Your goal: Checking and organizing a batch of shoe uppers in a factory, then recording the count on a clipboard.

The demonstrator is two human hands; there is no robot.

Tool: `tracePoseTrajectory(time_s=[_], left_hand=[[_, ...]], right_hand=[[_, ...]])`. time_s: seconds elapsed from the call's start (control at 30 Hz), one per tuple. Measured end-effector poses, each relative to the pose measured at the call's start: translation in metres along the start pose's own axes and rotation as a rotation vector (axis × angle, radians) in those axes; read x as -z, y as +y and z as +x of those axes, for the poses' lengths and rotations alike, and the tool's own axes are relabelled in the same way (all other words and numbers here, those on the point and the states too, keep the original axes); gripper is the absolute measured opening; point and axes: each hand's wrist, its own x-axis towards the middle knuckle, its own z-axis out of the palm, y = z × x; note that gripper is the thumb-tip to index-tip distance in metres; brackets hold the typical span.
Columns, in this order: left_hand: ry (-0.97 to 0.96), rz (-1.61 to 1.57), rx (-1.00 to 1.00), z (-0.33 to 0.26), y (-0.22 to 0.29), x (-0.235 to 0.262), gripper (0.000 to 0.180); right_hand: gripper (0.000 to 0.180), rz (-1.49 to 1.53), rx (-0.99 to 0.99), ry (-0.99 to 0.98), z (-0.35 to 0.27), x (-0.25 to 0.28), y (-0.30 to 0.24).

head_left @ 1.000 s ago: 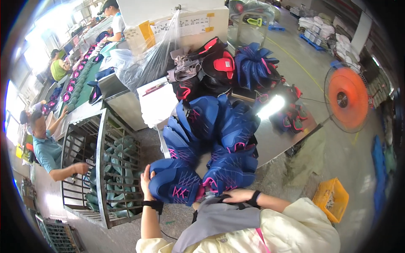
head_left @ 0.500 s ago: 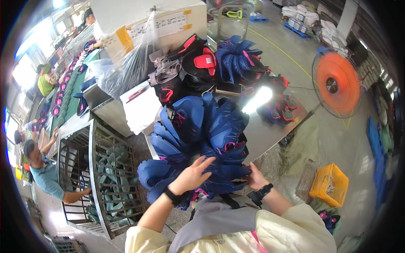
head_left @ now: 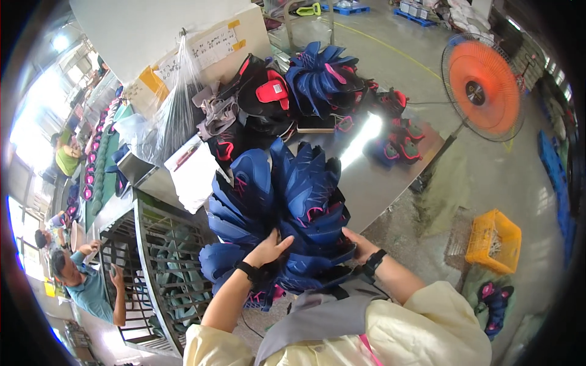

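A large ring-like bundle of blue shoe uppers (head_left: 253, 177) with pink lacing threads rests at the table's near edge, overhanging toward my body. My left hand (head_left: 268, 249) presses into the middle of the bundle, its fingers partly hidden among the uppers and its thumb pointing right. On the bundle's right side my right hand (head_left: 361, 245) grips the edge of the nearer uppers. Those uppers sit between my two hands. Farther back on the table stands a second fanned bundle of blue uppers (head_left: 317, 76), beside black-and-red shoe uppers (head_left: 271, 91).
White papers with a pen (head_left: 194, 174) lie on the table (head_left: 390, 189) at left. A metal rack cart (head_left: 143, 244) of dark green pieces stands left, with a co-worker (head_left: 91, 287) behind it. An orange fan (head_left: 476, 91) and a yellow crate (head_left: 494, 241) are at right.
My left hand has gone from hovering with spread fingers down into the bundle. My right hand stays at its right edge. The view has shifted, and the co-worker has raised a hand.
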Motion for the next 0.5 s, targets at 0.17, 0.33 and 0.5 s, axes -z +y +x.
tracePoseTrajectory(time_s=[0.17, 0.33, 0.5], left_hand=[[-0.035, -0.265, 0.136, 0.013, 0.029, 0.018, 0.106], [-0.174, -0.958, 0.286, 0.029, -0.006, 0.002, 0.061], [-0.480, -1.764, -0.104, 0.048, -0.007, -0.003, 0.052]], right_hand=[[0.045, -0.139, -0.030, -0.063, -0.006, -0.015, -0.029], [0.046, -0.171, 0.211, -0.166, -0.010, -0.042, -0.052], [0.050, -0.177, 0.448, -0.123, -0.006, -0.035, -0.083]])
